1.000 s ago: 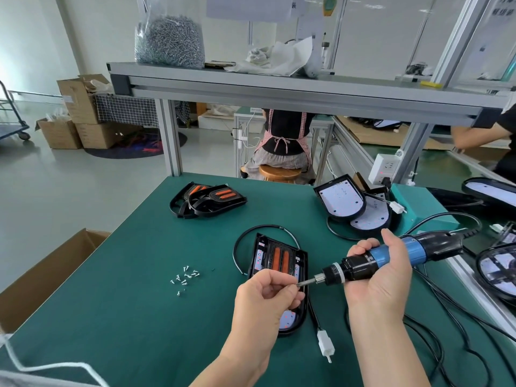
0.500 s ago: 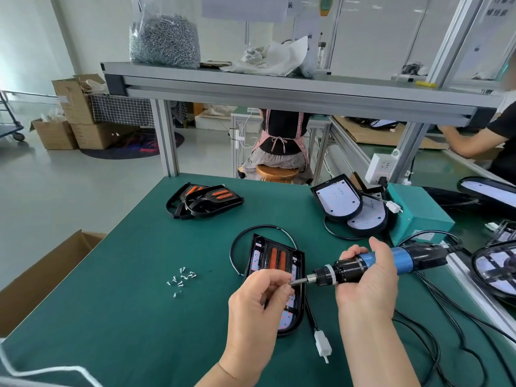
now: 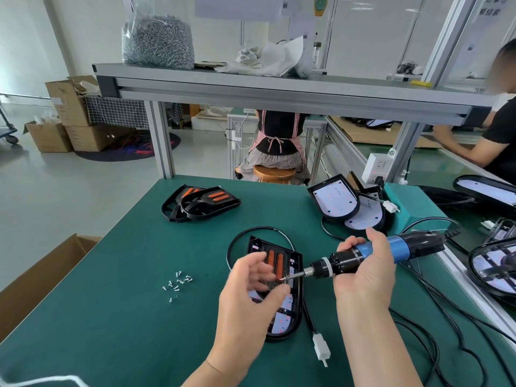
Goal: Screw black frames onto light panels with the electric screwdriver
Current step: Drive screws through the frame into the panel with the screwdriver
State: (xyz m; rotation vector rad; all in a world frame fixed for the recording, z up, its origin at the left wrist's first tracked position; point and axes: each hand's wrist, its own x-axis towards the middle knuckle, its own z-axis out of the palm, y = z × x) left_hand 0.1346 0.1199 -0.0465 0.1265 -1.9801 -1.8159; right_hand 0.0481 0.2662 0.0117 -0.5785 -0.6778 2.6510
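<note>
one green mat (image 3: pixel 111 317) under grey shelf (image 3: pixel 279 88), right hand (image 3: pixel 363 277) tight round electric screwdriver (image 3: pixel 402 248), left hand (image 3: pixel 248 297) slack, empty

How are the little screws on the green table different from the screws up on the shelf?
The table screws are only a handful; the shelf screws are a huge heap. The table screws lie loose on the green mat; the shelf screws sit packed in a clear bag on the grey shelf. Table screws look whitish, shelf screws grey. Both are small screws.
</note>
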